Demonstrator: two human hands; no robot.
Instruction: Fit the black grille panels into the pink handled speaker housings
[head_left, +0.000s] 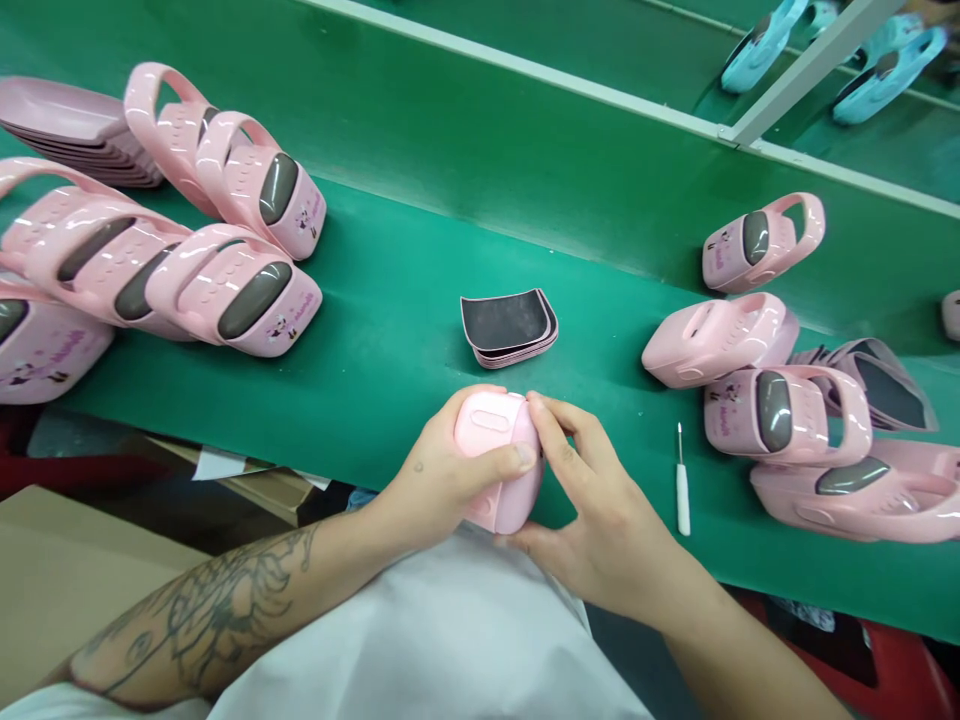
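Note:
A rounded pink plastic device (pixel 487 440) is held at the front edge of the bench, close to my body. My left hand (pixel 439 470) wraps round it from the left, thumb pressed across its upper face. On its right side my right hand (pixel 592 490) grips it between thumb and fingertips. The far end of the device is hidden from me. Just beyond it lies a small stack of curved panels (pixel 510 325), dark inside with pink rims. A screwdriver (pixel 682 490) with a white handle rests on the bench to the right of my right hand.
Pink handled devices with dark windows (pixel 259 300) crowd the left of the green bench (pixel 397 290), beside stacked pink panels (pixel 67 110). More pink devices (pixel 780 410) and loose panels (pixel 892 380) stand at the right. Blue devices (pixel 889 80) sit beyond the divider. A cardboard box (pixel 82 580) is lower left.

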